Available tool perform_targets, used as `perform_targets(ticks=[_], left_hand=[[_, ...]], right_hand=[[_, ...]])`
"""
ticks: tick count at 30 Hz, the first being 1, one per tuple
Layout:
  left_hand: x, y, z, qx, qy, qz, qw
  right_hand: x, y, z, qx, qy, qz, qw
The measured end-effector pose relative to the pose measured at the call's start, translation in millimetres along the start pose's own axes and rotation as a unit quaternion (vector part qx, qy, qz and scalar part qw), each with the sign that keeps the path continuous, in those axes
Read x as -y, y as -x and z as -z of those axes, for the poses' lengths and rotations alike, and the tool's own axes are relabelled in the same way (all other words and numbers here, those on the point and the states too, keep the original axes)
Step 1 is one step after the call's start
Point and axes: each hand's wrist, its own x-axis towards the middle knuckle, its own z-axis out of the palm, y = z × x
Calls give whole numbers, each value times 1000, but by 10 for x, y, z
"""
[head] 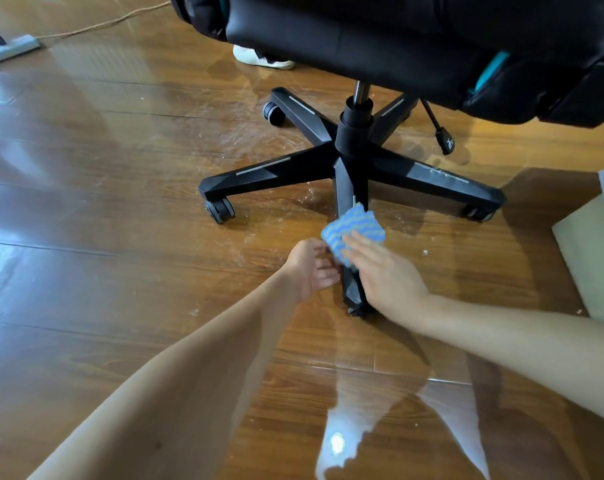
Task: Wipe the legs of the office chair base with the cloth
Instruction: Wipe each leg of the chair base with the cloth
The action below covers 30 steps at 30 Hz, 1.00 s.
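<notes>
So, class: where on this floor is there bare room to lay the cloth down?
Bare floor stretches wide left of the chair base, up to the power strip. Crowded: the near leg, where both hands, left hand and right hand, meet the cloth.

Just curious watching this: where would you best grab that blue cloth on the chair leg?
Probably from above: the blue cloth drapes over the nearest leg, its edges hanging down either side. Pinch those side edges, where the left hand and right hand already flank it.
</notes>
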Motion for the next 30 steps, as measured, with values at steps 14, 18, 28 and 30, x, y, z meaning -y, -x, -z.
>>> perform_targets(ticks=[14,18,28,30], left_hand=[[-74,34,-27,-76,-54,-56,994],[-77,-9,-3,-82,-87,-89,989],[36,22,-151,-85,-116,-114,983],[49,32,-142,-91,-118,-116,982]], right_hand=[[-165,-714,85,57,69,-27,996],[-35,-27,83,62,46,114,990],[-336,-332,68,30,23,46,998],[-244,-162,24,15,8,39,999]])
